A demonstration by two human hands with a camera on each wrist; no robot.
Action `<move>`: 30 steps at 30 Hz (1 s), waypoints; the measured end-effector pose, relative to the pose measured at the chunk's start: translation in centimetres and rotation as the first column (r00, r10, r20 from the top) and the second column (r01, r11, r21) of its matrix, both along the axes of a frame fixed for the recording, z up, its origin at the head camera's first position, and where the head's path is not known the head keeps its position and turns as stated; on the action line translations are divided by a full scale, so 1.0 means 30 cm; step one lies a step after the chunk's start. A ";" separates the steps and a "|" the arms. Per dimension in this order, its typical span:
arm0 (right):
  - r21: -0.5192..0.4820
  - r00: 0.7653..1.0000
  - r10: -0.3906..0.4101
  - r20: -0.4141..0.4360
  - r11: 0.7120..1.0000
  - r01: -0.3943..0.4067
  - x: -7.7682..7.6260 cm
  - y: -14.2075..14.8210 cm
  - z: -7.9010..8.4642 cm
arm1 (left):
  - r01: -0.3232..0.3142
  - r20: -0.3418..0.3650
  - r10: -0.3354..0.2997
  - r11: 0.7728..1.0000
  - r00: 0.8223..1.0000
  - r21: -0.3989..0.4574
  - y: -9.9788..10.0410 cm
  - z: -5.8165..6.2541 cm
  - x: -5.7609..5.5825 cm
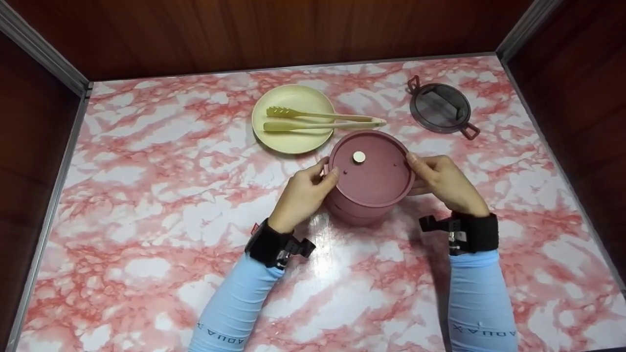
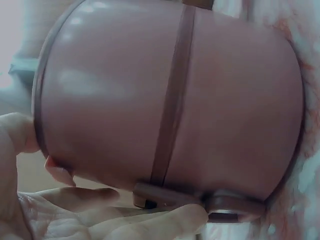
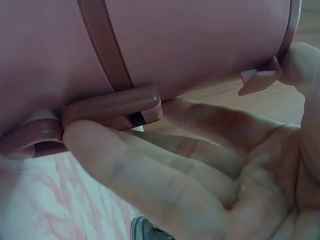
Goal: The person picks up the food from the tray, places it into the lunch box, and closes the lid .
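Note:
A dusky pink toy pot point(image 1: 364, 215) stands on the marbled table top, with a pink lid point(image 1: 374, 183) that carries a pale round knob point(image 1: 359, 157). A darker band point(image 2: 172, 100) circles its side, and two side handles sit close together on each flank. My left hand point(image 1: 305, 195) grips the left side, thumb at the lid's rim and fingers by the handles. On the right side my right hand point(image 1: 442, 181) holds it the same way; its fingers reach along the upper handle point(image 3: 112, 107). A small tab point(image 3: 261, 80) juts out near the rim by the right thumb.
Behind the pot to the left lies a pale yellow plate point(image 1: 293, 144) with yellow-green tongs point(image 1: 318, 126) across it, their joined end past its rim. A small dark pan point(image 1: 433, 124) with two pink handles sits at the back right. Dark wooden walls point(image 1: 293, 34) enclose the table.

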State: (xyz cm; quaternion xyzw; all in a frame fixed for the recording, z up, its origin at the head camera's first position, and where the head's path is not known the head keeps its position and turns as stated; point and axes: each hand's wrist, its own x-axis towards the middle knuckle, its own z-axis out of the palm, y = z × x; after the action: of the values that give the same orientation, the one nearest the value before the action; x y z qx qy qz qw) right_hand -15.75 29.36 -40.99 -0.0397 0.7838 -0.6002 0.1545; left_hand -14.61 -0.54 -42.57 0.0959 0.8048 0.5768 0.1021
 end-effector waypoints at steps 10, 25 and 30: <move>-0.057 1.000 -0.018 0.016 0.998 0.019 -0.008 -0.011 0.003 | -0.029 -0.041 0.030 0.999 0.999 0.030 -0.003 -0.005 0.000; 0.079 1.000 0.003 -0.017 0.997 -0.002 0.000 -0.009 -0.001 | 0.012 -0.080 -0.019 0.996 0.997 -0.089 -0.010 -0.009 0.001; 0.084 1.000 -0.005 -0.029 0.996 0.008 0.004 -0.010 0.007 | 0.014 -0.090 -0.023 0.995 0.996 -0.103 -0.012 -0.006 0.000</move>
State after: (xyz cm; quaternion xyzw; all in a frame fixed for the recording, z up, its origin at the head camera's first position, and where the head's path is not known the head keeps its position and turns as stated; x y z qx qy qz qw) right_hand -15.63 29.07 -40.80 -0.0391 0.8107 -0.5665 0.1429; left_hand -14.61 -0.90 -42.76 0.1242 0.8362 0.5287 0.0756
